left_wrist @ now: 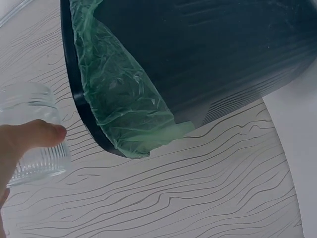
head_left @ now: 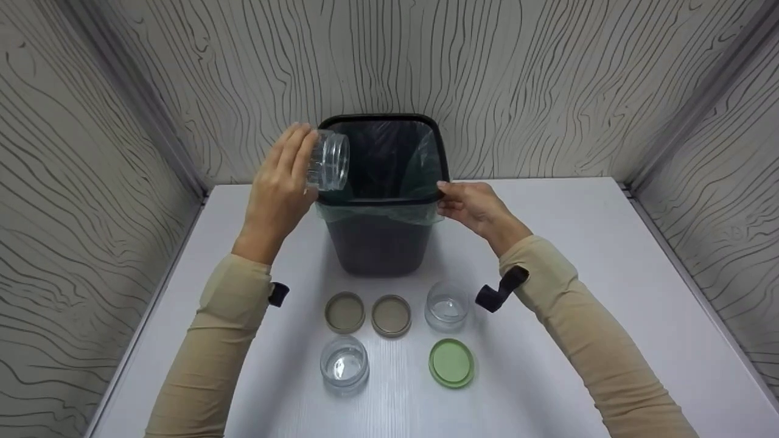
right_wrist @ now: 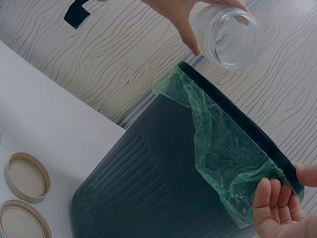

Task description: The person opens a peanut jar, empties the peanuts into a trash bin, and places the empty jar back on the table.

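My left hand (head_left: pixel 281 182) grips a clear glass jar (head_left: pixel 331 161) tipped on its side, its open mouth facing right over the left rim of a dark trash bin (head_left: pixel 380 243). In the right wrist view the jar (right_wrist: pixel 232 38) looks see-through, with nothing visible inside. A thin green bag (left_wrist: pixel 124 94) lines the bin and folds over its rim. My right hand (head_left: pixel 478 207) pinches the bin's front right corner, thumb on the rim and fingers curled against the bag (right_wrist: pixel 237 168) below it.
In front of the bin lie two beige lids (head_left: pixel 345 312) (head_left: pixel 391 316) and a green lid (head_left: pixel 451 363). Two more clear jars stand near them, one at right (head_left: pixel 447 306), one at left (head_left: pixel 344 363). Wood-patterned walls (head_left: pixel 389 55) enclose the white table (head_left: pixel 566 243).
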`<state>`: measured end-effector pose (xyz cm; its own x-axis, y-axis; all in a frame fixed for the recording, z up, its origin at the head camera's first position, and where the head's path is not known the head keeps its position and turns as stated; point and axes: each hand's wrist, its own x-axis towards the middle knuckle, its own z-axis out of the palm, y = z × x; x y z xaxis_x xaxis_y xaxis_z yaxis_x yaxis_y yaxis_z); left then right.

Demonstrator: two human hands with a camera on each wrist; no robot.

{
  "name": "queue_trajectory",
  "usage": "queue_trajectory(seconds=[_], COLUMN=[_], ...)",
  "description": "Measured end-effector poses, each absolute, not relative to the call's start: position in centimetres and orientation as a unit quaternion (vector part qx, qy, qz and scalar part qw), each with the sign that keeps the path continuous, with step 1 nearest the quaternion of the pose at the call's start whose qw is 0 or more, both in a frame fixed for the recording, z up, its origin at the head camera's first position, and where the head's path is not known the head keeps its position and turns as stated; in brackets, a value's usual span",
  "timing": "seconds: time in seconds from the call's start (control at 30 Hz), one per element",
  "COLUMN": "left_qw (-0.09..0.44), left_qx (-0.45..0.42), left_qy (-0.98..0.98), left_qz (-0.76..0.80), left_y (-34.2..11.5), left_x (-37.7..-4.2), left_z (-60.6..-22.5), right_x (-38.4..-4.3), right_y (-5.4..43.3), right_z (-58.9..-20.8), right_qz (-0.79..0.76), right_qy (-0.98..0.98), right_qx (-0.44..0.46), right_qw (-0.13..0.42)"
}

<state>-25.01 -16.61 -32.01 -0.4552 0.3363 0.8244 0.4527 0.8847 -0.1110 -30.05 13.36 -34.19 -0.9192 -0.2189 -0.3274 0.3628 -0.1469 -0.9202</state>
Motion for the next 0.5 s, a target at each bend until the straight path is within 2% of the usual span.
queue_trajectory(seconds=[0.23, 0.5], left_qw=[0.456, 0.469], left_qx=[-0.233, -0.218], left_qy=[-0.852, -0.845], left_qz=[-0.108, -0.132], left_y=[-16.68, -16.44], left_x=[-24.36, -24.09], left_z=[-32.34, -32.84], right_x=[-30.08, -30.04], right_y=[13.42, 13.47], right_z=[-34.27, -34.26], right_qz=[-0.755, -0.755], right_qy=[0.625, 0.624], right_qx=[0.059, 0.055], right_qw=[0.191, 0.193])
